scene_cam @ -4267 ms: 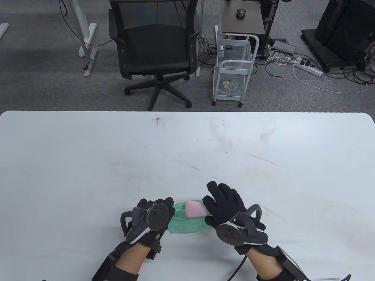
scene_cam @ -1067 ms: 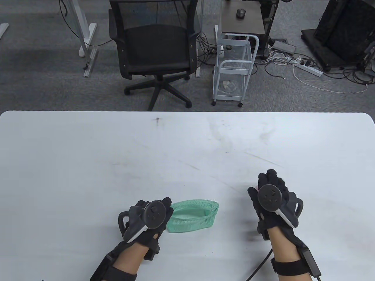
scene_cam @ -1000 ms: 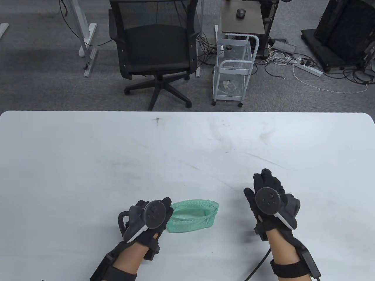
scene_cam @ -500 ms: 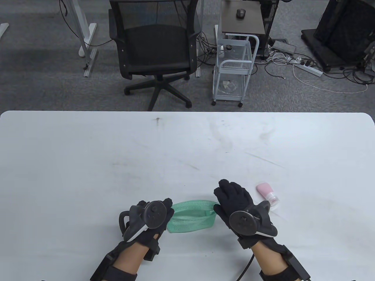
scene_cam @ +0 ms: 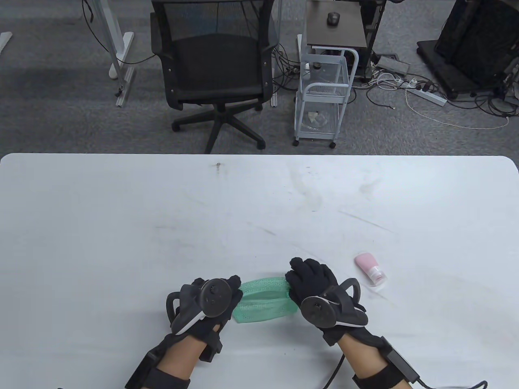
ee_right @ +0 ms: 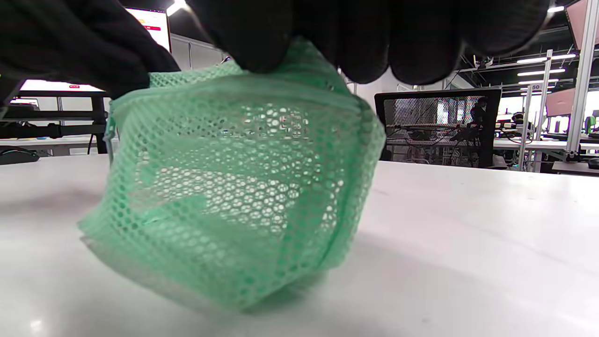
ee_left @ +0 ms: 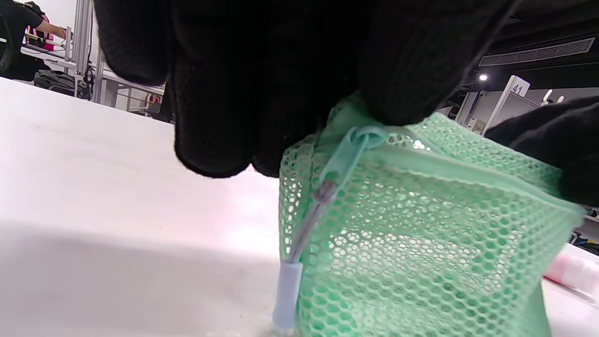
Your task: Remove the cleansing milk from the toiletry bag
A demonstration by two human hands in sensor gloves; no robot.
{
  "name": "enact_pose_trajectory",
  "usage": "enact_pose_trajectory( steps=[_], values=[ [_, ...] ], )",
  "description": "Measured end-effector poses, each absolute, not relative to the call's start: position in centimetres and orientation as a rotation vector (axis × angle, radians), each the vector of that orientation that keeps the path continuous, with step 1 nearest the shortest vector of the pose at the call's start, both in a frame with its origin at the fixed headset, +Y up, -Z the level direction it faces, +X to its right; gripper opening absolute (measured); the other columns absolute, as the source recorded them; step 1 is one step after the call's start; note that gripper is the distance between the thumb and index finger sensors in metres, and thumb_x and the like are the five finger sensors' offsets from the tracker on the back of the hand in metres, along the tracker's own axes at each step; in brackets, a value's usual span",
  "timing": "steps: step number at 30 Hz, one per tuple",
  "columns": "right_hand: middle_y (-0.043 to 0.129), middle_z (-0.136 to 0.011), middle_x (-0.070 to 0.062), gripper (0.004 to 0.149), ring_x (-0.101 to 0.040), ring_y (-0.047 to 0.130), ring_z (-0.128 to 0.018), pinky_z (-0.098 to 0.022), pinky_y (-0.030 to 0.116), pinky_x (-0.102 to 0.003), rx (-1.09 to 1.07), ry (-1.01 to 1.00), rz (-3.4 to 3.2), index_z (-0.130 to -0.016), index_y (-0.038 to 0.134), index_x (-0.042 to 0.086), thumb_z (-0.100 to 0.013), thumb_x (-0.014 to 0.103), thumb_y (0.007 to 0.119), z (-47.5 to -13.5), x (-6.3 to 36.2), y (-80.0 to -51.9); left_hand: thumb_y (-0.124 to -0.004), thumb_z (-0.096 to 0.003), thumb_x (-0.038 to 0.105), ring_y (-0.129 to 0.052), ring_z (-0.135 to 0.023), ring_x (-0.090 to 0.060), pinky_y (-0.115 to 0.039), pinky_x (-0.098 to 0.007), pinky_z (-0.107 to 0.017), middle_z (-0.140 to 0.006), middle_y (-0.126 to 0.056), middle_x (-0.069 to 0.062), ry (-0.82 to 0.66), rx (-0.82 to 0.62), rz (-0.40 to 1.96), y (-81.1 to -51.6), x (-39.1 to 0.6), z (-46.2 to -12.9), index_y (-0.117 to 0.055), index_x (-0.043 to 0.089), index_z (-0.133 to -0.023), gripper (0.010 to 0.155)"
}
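A green mesh toiletry bag [scene_cam: 263, 302] stands on the white table [scene_cam: 162, 227] near the front edge. My left hand [scene_cam: 227, 289] pinches its left end by the zipper slider [ee_left: 362, 138]. My right hand [scene_cam: 302, 279] grips the top rim at its right end, as the right wrist view [ee_right: 243, 187] shows. The pink cleansing milk bottle [scene_cam: 369, 269] lies on the table to the right of the bag, apart from both hands. Its pink edge shows low in the left wrist view [ee_left: 573, 274]. The bag looks empty through the mesh.
A black office chair [scene_cam: 215, 69] and a white wire cart [scene_cam: 324, 101] stand on the floor beyond the table's far edge. Cables and a power strip [scene_cam: 425, 95] lie on the floor at the right.
My right hand set the pink bottle down on the table at the right, let it go, and came back left to grip the bag's right end. My left hand kept its hold.
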State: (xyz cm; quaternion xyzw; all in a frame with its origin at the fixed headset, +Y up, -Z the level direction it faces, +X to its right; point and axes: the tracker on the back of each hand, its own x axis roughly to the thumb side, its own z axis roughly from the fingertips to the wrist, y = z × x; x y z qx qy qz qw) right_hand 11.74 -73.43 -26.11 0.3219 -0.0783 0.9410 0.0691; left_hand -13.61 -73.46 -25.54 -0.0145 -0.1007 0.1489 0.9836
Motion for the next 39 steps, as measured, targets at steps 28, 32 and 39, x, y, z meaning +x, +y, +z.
enact_pose_trajectory(
  steps=[28, 32, 39],
  values=[
    [0.071, -0.109, -0.029, 0.041, -0.063, 0.074, -0.089, -0.062, 0.064, -0.072, 0.807, -0.270, 2.833, -0.091, 0.084, 0.003, -0.055, 0.020, 0.083, -27.6, 13.6, -74.1, -0.094, -0.0460, 0.040, -0.104, -0.077, -0.038, -0.068, -0.063, -0.070, -0.094, -0.100, -0.009, -0.242, -0.134, 0.302, -75.3, -14.3, -26.8, -0.084, 0.026, -0.099, 0.055],
    [0.071, -0.110, -0.029, 0.041, -0.063, 0.074, -0.089, -0.062, 0.064, -0.072, 0.802, -0.257, 2.842, -0.092, 0.084, 0.003, -0.055, 0.020, 0.083, -27.8, 13.5, -74.3, -0.095, -0.0453, 0.039, -0.103, -0.079, -0.037, -0.068, -0.063, -0.071, -0.095, -0.099, -0.006, -0.291, -0.112, 0.287, -75.5, -13.8, -26.8, -0.084, 0.027, -0.099, 0.056],
    [0.070, -0.110, -0.029, 0.042, -0.064, 0.074, -0.089, -0.062, 0.064, -0.072, 0.783, -0.216, 2.852, -0.093, 0.083, 0.003, -0.055, 0.020, 0.082, -28.1, 13.6, -74.7, -0.095, -0.0450, 0.038, -0.106, -0.075, -0.036, -0.069, -0.063, -0.071, -0.090, -0.103, -0.005, -0.317, -0.074, 0.287, -75.6, -13.2, -26.7, -0.090, 0.027, -0.093, 0.049]
  ],
)
